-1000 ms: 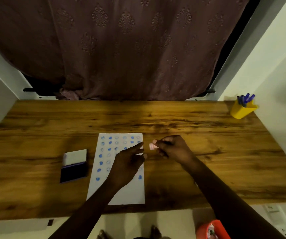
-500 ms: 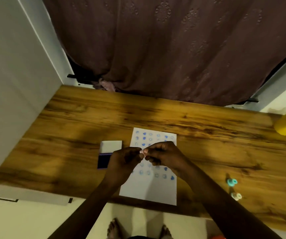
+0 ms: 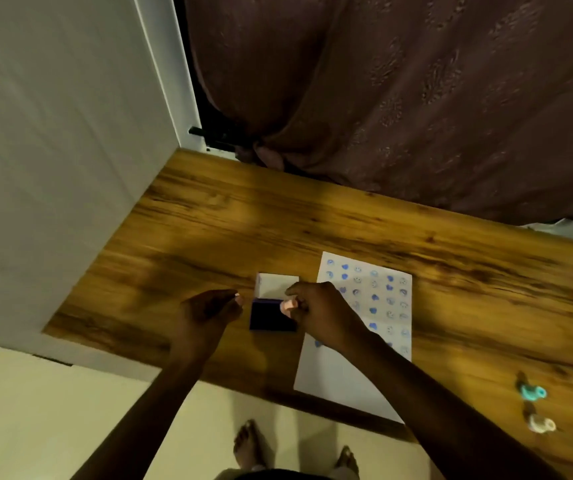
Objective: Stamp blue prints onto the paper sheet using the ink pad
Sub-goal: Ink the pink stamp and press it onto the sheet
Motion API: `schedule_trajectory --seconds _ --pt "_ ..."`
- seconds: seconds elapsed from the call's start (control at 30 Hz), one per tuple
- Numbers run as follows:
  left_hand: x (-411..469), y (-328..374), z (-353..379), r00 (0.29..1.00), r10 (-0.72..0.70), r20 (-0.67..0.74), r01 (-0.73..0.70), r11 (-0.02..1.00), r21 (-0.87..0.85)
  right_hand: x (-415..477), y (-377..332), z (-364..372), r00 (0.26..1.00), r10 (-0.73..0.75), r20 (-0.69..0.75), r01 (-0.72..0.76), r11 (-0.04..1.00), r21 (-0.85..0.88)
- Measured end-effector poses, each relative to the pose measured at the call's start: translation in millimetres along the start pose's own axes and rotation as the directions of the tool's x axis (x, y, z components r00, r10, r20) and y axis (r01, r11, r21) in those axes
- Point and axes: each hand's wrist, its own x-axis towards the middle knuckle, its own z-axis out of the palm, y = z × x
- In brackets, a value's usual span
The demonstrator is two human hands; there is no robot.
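Observation:
A white paper sheet (image 3: 340, 386) with rows of blue prints lies on the wooden desk (image 3: 209, 237). To its left sits the open ink pad (image 3: 267, 317), its dark blue pad facing up and its white lid (image 3: 273, 285) folded back. My right hand (image 3: 319, 313) pinches a small pink stamp (image 3: 287, 306) right over the pad's right edge. My left hand (image 3: 205, 313) hovers just left of the pad, thumb and fingertips pressed together; something small and pale may be pinched there, but I cannot make it out.
Two more small stamps, a teal one (image 3: 532, 392) and a pale one (image 3: 541, 424), lie on the desk to the right of the sheet. A white wall panel (image 3: 53, 168) bounds the desk's left side and a maroon curtain (image 3: 416, 98) hangs behind it.
The view has swung left. Both hands moved off the sheet to the ink pad; they were together at the stamp, and now the left hand has drawn away.

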Motion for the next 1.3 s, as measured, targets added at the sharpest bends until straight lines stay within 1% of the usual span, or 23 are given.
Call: schedule_trajectory --seconds 0.03,0.1,0.27,0.37,0.47,0.6,0.73,0.83,0.9,0.97,1.07,1.13,1.17,1.23,1.3 --pt "1 -2 -5 1.000 -0.011 -0.018 0.011 1.000 -0.012 2 0 6 1.000 -0.003 0.009 0.004 0.995 -0.100" --pt "2 -4 -11 0.999 -0.018 -0.034 0.017 1.000 -0.024 3 0 15 1.000 -0.005 0.020 0.009 0.976 -0.216" --pt "5 -9 -13 1.000 0.014 0.013 -0.015 0.999 0.045 4 -2 25 0.994 -0.072 0.087 0.100 0.915 -0.391" --pt "8 -12 -11 0.999 0.022 0.034 -0.024 0.999 0.041 5 -2 30 0.984 -0.063 0.169 0.139 0.862 -0.487" --pt "10 -16 -8 0.998 0.043 0.049 -0.047 0.995 0.083 4 -3 35 0.977 -0.014 0.211 0.127 0.835 -0.536" --pt "12 -21 -8 0.998 0.019 0.065 -0.023 0.998 0.066 6 -8 39 0.978 0.030 0.207 0.091 0.830 -0.551" --pt "10 -18 -7 0.995 -0.021 0.095 0.021 1.000 0.003 7 -9 39 0.982 0.048 0.182 0.057 0.847 -0.529" --pt "7 -13 -4 0.995 -0.017 0.100 0.017 1.000 0.001 13 -9 38 0.981 0.111 0.159 -0.027 0.888 -0.458" --pt "6 -12 -2 0.995 -0.022 0.095 0.022 1.000 0.001 16 -9 34 0.985 0.126 0.117 -0.069 0.914 -0.400" --pt "6 -13 0 0.994 -0.050 0.096 0.051 0.999 -0.003 16 -7 28 0.992 0.104 0.065 -0.082 0.956 -0.283" --pt "5 -17 -1 0.994 -0.079 0.074 0.081 0.997 -0.018 14 -2 12 0.994 0.095 0.054 -0.091 0.993 -0.072" --pt "2 -17 9 0.988 -0.060 0.140 0.065 0.997 -0.032 -2 10 -7 0.990 0.143 -0.007 -0.142 0.988 0.052" --pt "1 -17 8 0.987 -0.042 0.153 0.049 0.998 -0.041 -5 12 -13 0.989 0.146 -0.027 -0.143 0.986 0.087" --pt "-1 -17 9 0.987 -0.017 0.158 0.021 1.000 -0.021 -20 17 -17 0.986 0.155 -0.056 -0.150 0.984 0.099" --pt "-2 -18 13 0.988 0.000 0.157 -0.002 1.000 0.016 -40 24 -12 0.982 0.172 -0.075 -0.167 0.984 0.063"
